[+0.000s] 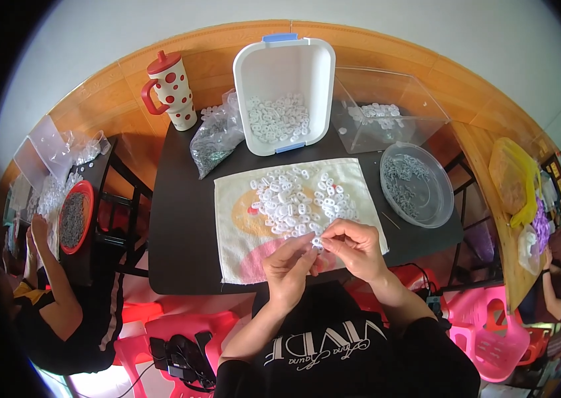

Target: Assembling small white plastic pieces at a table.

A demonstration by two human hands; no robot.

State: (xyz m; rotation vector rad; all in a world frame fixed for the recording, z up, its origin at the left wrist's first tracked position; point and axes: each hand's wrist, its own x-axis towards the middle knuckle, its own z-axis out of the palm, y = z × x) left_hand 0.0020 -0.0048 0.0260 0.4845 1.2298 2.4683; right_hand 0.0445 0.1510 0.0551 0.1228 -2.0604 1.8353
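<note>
Over the near edge of a patterned towel [231, 219], my left hand [287, 266] and my right hand [353, 247] meet fingertip to fingertip. Between them is a small white plastic piece [317, 243], pinched from both sides; its finer details are too small to make out. Just beyond my fingers lies a loose heap of similar white oval pieces [284, 202] with holes. A smaller cluster [333, 199] of them spreads to the right.
Behind the towel, a white bin [325, 93] leans open with white pieces inside. Beside it are a bag of grey parts [214, 139], a dotted tumbler [175, 93] and a clear box [420, 123]. A round tub [441, 215] holds grey parts. Other people sit left and right.
</note>
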